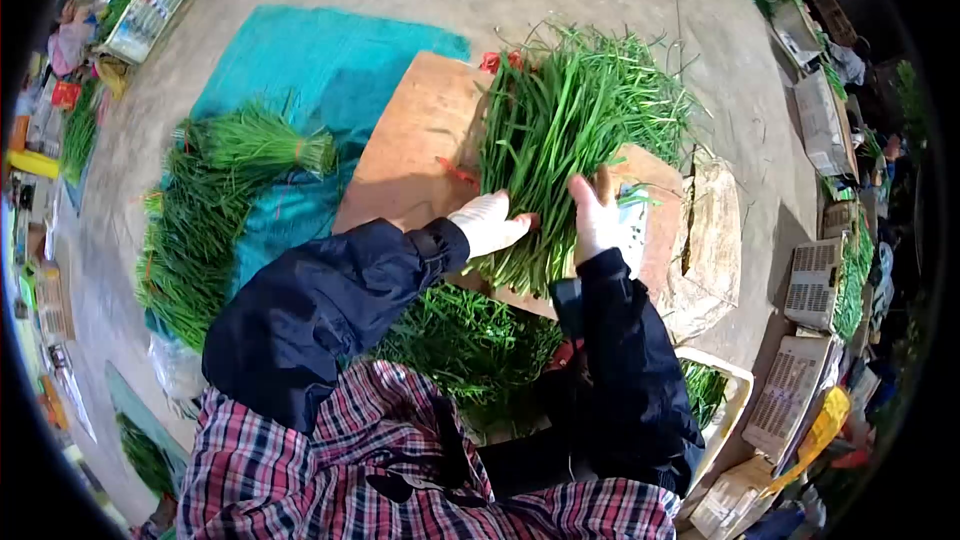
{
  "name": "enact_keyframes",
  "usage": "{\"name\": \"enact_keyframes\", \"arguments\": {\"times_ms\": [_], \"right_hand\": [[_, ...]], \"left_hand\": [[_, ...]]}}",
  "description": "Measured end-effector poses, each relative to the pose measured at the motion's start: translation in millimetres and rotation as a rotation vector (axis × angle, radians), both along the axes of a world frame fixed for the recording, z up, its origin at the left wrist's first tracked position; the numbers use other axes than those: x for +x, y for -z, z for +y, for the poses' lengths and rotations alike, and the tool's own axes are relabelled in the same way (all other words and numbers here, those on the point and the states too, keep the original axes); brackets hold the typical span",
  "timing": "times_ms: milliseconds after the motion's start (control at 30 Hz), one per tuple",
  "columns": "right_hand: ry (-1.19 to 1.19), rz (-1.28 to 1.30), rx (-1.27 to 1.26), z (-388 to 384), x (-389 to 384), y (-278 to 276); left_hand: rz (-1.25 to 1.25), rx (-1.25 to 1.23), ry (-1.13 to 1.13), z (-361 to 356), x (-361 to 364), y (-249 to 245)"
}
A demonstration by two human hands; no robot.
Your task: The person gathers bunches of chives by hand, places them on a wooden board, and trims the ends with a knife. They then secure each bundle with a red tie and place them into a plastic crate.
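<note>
A large loose bunch of long green garlic chives [560,130] lies over a brown board [420,130], its stem ends toward me. My left hand [493,225] is at the left side of the stems, fingers curled in against them; part of the fingers is hidden. On the right side of the same stems is my right hand [597,215], its thumb and forefinger apart and raised, close against the bunch. Red ties [458,170] lie on the board left of the chives, and more red shows at its far edge.
Tied chive bundles [200,230] lie on a teal sheet [290,50] at the left. Loose greens [470,340] sit below the board. A white crate [735,390] stands by my right elbow, near brown wrapping [715,240]. Crates [815,280] line the right side.
</note>
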State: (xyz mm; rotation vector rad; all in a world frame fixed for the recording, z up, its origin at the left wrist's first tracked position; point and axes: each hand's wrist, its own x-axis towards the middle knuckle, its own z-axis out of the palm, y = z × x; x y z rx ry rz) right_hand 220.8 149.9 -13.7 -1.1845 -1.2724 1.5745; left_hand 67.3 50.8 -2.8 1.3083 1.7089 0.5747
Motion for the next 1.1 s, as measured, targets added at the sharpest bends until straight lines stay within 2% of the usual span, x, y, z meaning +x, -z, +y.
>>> {"name": "enact_keyframes", "arguments": {"times_ms": [33,67,133,200,267,333,367,400,467,533,600,667,733,767,867,933,1000,1033,1067,1100], "right_hand": [[-0.027,-0.011,-0.006,-13.8,7.6,-8.2],[-0.058,-0.027,-0.014,-27.7,14.3,-13.1],[-0.101,-0.078,0.068,-49.9,28.7,4.7],[-0.149,-0.311,0.245,-75.1,37.9,8.2],[-0.138,-0.375,0.419,-93.0,44.4,20.9],[-0.105,-0.46,0.486,-101.5,36.8,16.8],[-0.077,-0.471,0.615,-102.1,34.9,34.0],[-0.053,-0.418,0.543,-104.8,29.2,35.1],[-0.005,-0.49,0.608,-107.6,24.4,47.7],[0.082,-0.457,0.681,-107.6,15.1,71.3],[0.12,-0.468,0.602,-112.9,9.9,79.0],[0.142,-0.533,0.748,-107.9,13.4,81.5],[0.068,-0.416,0.6,-101.5,14.9,85.7],[0.062,-0.491,0.652,-99.0,20.0,87.2],[0.015,-0.539,0.678,-96.1,32.1,65.3],[-0.029,-0.526,0.518,-100.5,40.3,42.1],[-0.084,-0.593,0.488,-105.6,52.2,25.9],[-0.116,-0.622,0.46,-109.8,58.3,14.5],[-0.154,-0.675,0.539,-112.8,65.5,9.7],[-0.162,-0.699,0.425,-123.5,70.2,-23.7]], "left_hand": [[0.045,-0.068,0.007,1.6,0.4,10.0],[0.087,-0.139,0.009,1.5,0.4,-13.0],[0.131,-0.193,0.064,7.2,-3.9,-4.9],[0.25,-0.114,0.047,5.3,-1.5,-8.3],[0.233,-0.127,0.052,-1.3,4.7,-13.0],[0.24,-0.091,-0.01,-9.5,16.7,-12.6],[0.235,0.023,-0.082,-15.5,25.4,3.8],[0.352,0.035,-0.105,-15.7,36.3,15.3],[0.364,0.066,-0.145,-16.7,48.7,23.5],[0.486,0.048,-0.128,-14.2,59.9,45.9],[0.602,0.038,-0.128,-15.5,66.8,50.0],[0.612,0.023,-0.113,-13.1,67.4,43.4],[0.607,-0.038,-0.12,-9.8,67.6,40.2],[0.598,0.057,-0.135,-12.0,64.4,41.9],[0.529,0.015,-0.153,-12.0,60.1,26.1],[0.514,-0.056,-0.208,-10.3,59.5,10.6],[0.548,0.025,-0.222,-14.1,55.0,12.7],[0.512,0.009,-0.152,-15.8,50.3,4.4],[0.474,-0.007,-0.067,-19.5,41.7,-1.2],[0.46,0.152,-0.205,-21.6,29.8,24.1]]}}
